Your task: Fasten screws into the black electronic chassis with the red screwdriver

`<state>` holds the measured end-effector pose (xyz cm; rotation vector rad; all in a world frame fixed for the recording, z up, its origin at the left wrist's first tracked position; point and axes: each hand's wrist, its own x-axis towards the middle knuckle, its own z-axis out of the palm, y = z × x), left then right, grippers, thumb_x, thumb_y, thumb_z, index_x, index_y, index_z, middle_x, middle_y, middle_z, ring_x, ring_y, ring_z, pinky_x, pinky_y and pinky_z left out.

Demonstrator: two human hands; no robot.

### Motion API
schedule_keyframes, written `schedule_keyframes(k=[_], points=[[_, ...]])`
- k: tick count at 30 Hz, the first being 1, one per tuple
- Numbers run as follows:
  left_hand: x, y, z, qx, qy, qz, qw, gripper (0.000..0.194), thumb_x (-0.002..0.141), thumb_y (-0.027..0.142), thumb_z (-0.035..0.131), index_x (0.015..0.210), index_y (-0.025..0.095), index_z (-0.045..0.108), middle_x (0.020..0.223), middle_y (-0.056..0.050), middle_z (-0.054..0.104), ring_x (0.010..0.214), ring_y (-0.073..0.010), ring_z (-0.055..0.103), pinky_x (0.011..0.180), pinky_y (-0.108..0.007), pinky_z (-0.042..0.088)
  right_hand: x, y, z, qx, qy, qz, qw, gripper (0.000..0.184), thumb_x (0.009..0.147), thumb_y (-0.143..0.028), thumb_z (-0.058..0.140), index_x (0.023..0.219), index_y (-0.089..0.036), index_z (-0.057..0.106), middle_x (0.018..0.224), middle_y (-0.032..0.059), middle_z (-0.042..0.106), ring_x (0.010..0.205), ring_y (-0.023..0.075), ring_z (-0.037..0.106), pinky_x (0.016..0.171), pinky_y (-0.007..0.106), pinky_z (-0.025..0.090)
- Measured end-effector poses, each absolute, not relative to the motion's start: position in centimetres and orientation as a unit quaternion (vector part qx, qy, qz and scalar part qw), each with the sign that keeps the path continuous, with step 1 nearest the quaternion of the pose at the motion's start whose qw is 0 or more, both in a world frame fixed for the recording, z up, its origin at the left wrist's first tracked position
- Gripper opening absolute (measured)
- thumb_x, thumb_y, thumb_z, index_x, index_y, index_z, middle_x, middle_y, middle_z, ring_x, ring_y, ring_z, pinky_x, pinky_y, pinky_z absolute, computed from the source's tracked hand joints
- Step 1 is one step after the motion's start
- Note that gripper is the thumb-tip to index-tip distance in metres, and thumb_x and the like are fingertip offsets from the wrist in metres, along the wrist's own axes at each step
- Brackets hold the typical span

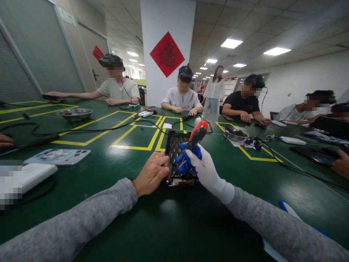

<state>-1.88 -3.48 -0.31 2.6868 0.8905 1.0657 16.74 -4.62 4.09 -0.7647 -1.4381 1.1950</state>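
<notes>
A black rectangular device casing [178, 140] lies on the green table in front of me, with a ribbed or patterned inside and a brownish strip along its near edge. My left hand [155, 169] is bare, its fingers curled together and gripping the casing's left near side. On my right hand [203, 165] is a white glove with blue fingertips. That hand is closed round a screwdriver with a red and black handle [198, 134], tilted with the handle up to the right. Its tip, down over the casing, is hidden by the fingers.
A phone-like light blue object [58, 156] and a white box [34, 178] lie at left. Metal bowls stand at far left [75, 114] and right [236, 134]. Cables cross the table [114, 200]. Another glove [290, 211] lies under my right forearm. Several people sit around.
</notes>
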Motion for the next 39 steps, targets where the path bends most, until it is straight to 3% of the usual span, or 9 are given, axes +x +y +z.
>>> schedule_keyframes(k=[14,21,29,35,39], points=[[-1.7,-3.9,0.4,0.87,0.319,0.368,0.072,0.059,0.092,0.033,0.015,0.066,0.019,0.066,0.067,-0.004,0.044,0.074,-0.0177,0.042,0.075,-0.036,0.031,17.1,-3.9,3.9,-0.313,-0.596,0.479,0.563,0.032,0.078,-0.04,0.054,0.1,-0.017,0.053,0.07,0.0004,0.061,0.051,0.0084,0.056,0.048,0.021,0.049],[-0.7,-3.2,0.5,0.843,0.367,0.375,0.121,0.029,0.08,0.042,0.053,0.07,0.016,0.062,0.074,-0.002,0.056,0.076,-0.0154,0.048,0.074,-0.031,0.035,17.2,-3.2,3.6,-0.303,-0.547,0.534,0.569,0.034,0.075,-0.041,0.058,0.099,-0.019,0.05,0.073,0.0012,0.064,0.053,0.0097,0.059,0.051,0.022,0.05],[-0.7,-3.0,0.3,0.857,0.321,0.336,0.223,0.032,0.088,0.034,0.041,0.077,0.018,0.066,0.078,-0.003,0.06,0.08,-0.0148,0.05,0.079,-0.03,0.038,17.2,-2.3,3.1,-0.251,-0.477,0.652,0.534,0.034,0.079,-0.038,0.054,0.107,-0.019,0.049,0.076,0.0018,0.065,0.049,0.0094,0.059,0.045,0.021,0.048],[-0.7,-3.1,0.4,0.815,0.358,0.356,0.283,0.021,0.077,0.035,0.057,0.079,0.015,0.065,0.079,-0.003,0.061,0.075,-0.014,0.053,0.072,-0.028,0.043,17.1,-2.4,2.9,-0.268,-0.489,0.627,0.545,0.039,0.079,-0.038,0.056,0.112,-0.023,0.044,0.073,0.0007,0.065,0.048,0.0092,0.058,0.045,0.021,0.048],[-0.7,-2.9,0.5,0.836,0.328,0.345,0.272,0.023,0.083,0.033,0.051,0.081,0.017,0.067,0.076,-0.003,0.063,0.076,-0.0142,0.054,0.073,-0.028,0.042,17.1,-2.5,2.9,-0.255,-0.483,0.649,0.53,0.037,0.078,-0.04,0.055,0.109,-0.02,0.048,0.074,0.0016,0.064,0.048,0.0095,0.058,0.046,0.023,0.049]])
